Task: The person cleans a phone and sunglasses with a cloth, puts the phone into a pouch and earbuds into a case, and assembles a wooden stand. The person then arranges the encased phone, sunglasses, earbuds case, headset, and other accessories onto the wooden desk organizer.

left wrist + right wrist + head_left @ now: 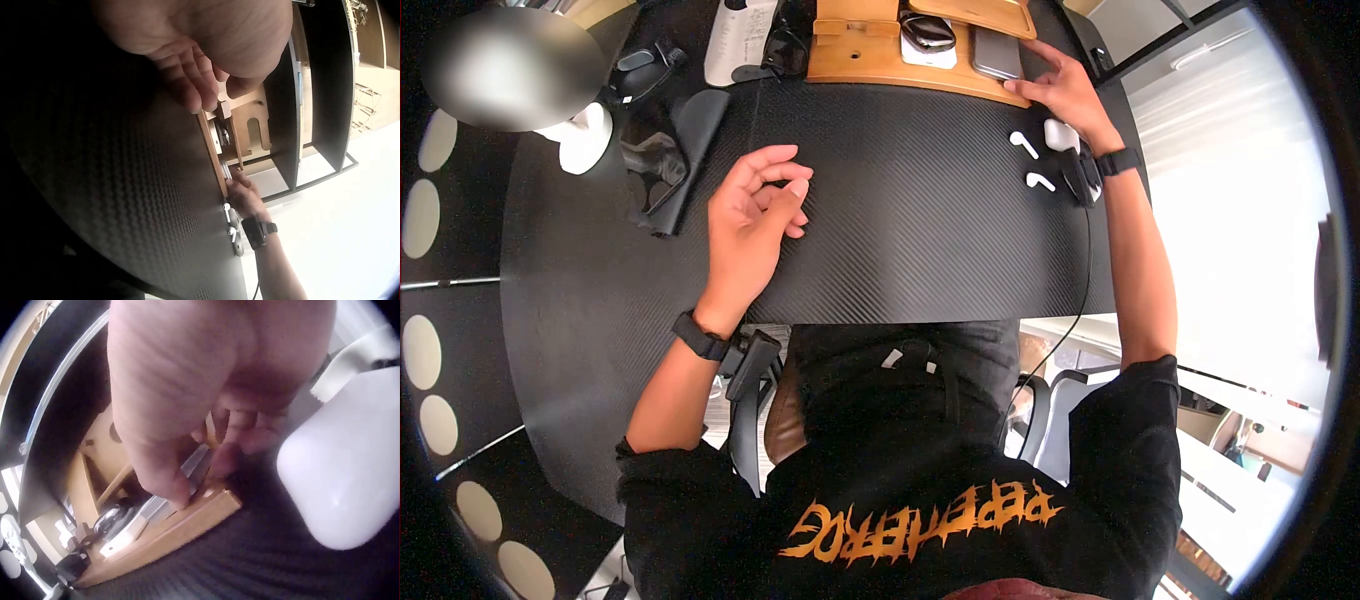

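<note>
In the head view, my right hand (1068, 98) reaches to the right end of a wooden desk stand (880, 72). Its thumb and fingers pinch a flat grey rectangular slab (997, 52), which lies on the stand. The right wrist view shows the slab (195, 464) between thumb and fingertips, low over the wood. My left hand (752, 205) hovers over the desk with loosely bent fingers and nothing in them. Two white earbuds (1025, 145) lie below the right hand, beside a white earbud case (1060, 135).
On the stand sits a glossy dark object (930, 33) upon a white square block (928, 56). At the left lie a dark cloth (692, 140), a clear-and-black item (652, 165) and a round white-based lamp or mirror (585, 138). A thin cable (1088, 260) hangs by the right forearm.
</note>
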`<state>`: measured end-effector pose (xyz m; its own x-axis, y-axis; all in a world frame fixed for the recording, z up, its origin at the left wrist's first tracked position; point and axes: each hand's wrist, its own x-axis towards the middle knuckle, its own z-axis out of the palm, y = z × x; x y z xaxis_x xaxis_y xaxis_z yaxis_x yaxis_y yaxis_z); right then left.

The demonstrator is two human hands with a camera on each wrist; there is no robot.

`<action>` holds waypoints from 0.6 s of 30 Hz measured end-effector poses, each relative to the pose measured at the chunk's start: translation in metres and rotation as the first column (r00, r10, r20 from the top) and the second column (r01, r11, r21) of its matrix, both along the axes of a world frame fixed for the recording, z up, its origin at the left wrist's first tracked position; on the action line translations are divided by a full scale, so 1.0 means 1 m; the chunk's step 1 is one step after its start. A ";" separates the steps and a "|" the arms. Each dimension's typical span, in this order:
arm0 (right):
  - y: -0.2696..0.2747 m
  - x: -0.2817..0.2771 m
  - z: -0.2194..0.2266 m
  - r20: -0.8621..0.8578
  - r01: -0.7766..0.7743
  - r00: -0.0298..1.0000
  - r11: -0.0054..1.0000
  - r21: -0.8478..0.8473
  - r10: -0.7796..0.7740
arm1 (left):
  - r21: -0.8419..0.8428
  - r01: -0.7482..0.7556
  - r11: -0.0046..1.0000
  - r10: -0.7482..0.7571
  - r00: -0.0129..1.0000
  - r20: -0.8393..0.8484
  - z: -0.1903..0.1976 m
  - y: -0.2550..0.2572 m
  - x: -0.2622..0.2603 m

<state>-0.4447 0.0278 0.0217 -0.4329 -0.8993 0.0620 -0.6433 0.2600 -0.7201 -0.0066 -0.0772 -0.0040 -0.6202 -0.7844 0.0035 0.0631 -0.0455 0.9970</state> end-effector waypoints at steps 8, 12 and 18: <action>-0.002 0.004 -0.001 -0.089 0.082 0.993 0.996 0.028 -0.079 | -0.020 0.001 1.000 -0.001 1.000 0.012 0.000 0.000 -0.001; -0.007 0.001 -0.007 -0.149 0.059 0.987 0.998 0.022 -0.055 | -0.016 0.007 1.000 -0.007 1.000 -0.001 -0.001 0.000 0.000; 0.000 0.010 -0.015 -0.236 0.176 0.946 0.964 -0.199 -0.222 | -0.038 0.011 0.999 -0.010 1.000 0.017 -0.002 0.000 0.001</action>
